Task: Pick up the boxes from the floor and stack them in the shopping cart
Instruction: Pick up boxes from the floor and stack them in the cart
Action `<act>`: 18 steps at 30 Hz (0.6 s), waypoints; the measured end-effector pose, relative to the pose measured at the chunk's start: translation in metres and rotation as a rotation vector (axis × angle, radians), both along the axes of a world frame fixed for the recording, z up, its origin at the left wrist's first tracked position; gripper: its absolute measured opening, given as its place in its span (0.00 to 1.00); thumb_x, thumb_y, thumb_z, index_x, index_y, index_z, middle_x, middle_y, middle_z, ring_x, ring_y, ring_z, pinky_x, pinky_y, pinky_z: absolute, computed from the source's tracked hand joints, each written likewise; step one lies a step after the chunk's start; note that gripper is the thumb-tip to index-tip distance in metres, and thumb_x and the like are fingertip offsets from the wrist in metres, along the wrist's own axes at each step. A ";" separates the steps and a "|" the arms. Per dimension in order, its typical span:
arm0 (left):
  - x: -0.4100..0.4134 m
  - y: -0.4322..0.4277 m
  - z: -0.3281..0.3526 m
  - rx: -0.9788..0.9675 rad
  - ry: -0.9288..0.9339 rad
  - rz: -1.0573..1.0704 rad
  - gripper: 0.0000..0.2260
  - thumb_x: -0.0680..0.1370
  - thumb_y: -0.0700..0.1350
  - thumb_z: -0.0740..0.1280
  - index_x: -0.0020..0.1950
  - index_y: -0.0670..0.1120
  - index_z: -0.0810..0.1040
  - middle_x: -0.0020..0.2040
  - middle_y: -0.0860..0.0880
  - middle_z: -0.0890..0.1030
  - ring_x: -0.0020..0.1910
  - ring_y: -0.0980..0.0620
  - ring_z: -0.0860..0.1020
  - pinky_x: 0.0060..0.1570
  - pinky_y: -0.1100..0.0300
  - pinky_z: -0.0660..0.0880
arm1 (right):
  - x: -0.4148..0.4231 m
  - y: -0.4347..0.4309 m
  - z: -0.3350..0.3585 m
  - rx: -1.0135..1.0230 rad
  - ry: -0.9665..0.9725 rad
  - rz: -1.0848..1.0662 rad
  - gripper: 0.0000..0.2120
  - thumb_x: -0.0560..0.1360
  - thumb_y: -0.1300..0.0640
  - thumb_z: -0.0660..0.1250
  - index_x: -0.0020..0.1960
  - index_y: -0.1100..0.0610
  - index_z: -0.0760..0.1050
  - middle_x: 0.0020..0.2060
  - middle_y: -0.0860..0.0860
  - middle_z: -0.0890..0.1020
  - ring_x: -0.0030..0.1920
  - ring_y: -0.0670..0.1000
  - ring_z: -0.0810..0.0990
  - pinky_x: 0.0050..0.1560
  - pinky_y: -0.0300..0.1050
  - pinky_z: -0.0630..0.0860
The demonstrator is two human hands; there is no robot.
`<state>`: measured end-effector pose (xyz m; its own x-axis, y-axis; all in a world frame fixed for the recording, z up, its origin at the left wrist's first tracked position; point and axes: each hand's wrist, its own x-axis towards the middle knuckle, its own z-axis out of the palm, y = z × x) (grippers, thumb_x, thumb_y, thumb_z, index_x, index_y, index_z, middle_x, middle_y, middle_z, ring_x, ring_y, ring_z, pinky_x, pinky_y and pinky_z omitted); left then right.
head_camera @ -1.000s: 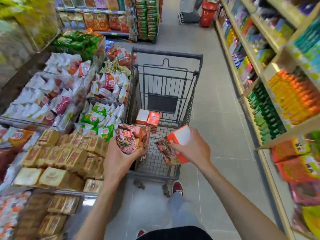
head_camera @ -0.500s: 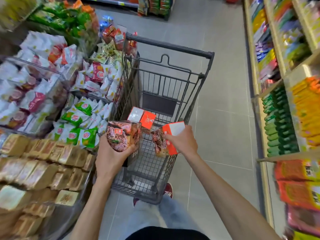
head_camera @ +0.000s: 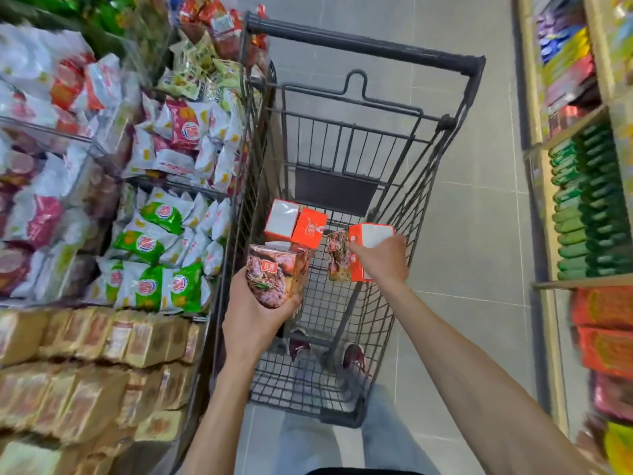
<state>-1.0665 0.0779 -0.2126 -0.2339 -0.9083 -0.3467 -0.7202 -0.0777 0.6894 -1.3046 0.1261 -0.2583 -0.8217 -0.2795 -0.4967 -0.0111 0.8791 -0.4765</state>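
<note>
Head view.

**Student:** How is each hand holding its load?

**Instructor:** The left hand [head_camera: 253, 323] curls its fingers round the lower part of a meat-print box [head_camera: 274, 274], thumb across the near face. The right hand [head_camera: 383, 258] grips an orange-sided box [head_camera: 354, 265] from that box's right side. Both boxes are held upright over the basket of the shopping cart [head_camera: 363, 49], probably so that each can go down flat onto the wire floor.

**Student:** What lies beyond the hands, and what is in the way?

**Instructor:** Just ahead of the left hand's box, two orange-and-white boxes [head_camera: 310, 229] lie together in the basket near its left wall. The held pair is likely to be set beside or on top of them. Farther ahead, the dark seat panel [head_camera: 335, 192] closes off the forward end. Left of the left hand, bins of snack bags [head_camera: 154, 234] stand right against the cart. Right of the right hand there is bare floor, then a shelf of green bottles [head_camera: 582, 207]. Below the hands, shoes [head_camera: 299, 347] show through the mesh.
</note>
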 end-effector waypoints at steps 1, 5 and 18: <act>-0.001 -0.004 -0.005 0.003 -0.007 -0.007 0.41 0.63 0.59 0.81 0.71 0.52 0.66 0.64 0.54 0.75 0.62 0.51 0.76 0.55 0.55 0.73 | -0.003 -0.008 -0.009 -0.001 -0.012 -0.019 0.47 0.64 0.39 0.77 0.70 0.63 0.60 0.63 0.56 0.74 0.63 0.59 0.76 0.53 0.50 0.75; -0.003 -0.020 -0.025 0.046 -0.034 -0.018 0.41 0.62 0.61 0.81 0.70 0.55 0.66 0.63 0.57 0.76 0.60 0.54 0.77 0.58 0.51 0.76 | -0.010 -0.036 -0.046 0.007 -0.064 -0.118 0.55 0.60 0.35 0.78 0.72 0.65 0.57 0.67 0.59 0.72 0.66 0.60 0.74 0.61 0.56 0.76; -0.020 -0.063 -0.072 0.135 -0.106 -0.180 0.42 0.64 0.62 0.79 0.72 0.53 0.64 0.61 0.61 0.74 0.57 0.62 0.74 0.59 0.54 0.76 | -0.021 -0.090 -0.154 0.077 -0.196 -0.301 0.59 0.64 0.38 0.77 0.78 0.65 0.48 0.76 0.60 0.62 0.74 0.60 0.64 0.70 0.54 0.67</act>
<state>-1.0863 0.0149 -0.2847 -0.3441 -0.7988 -0.4935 -0.7983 -0.0277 0.6016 -1.3259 0.0362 -0.4119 -0.7484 0.0046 -0.6633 0.3385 0.8626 -0.3760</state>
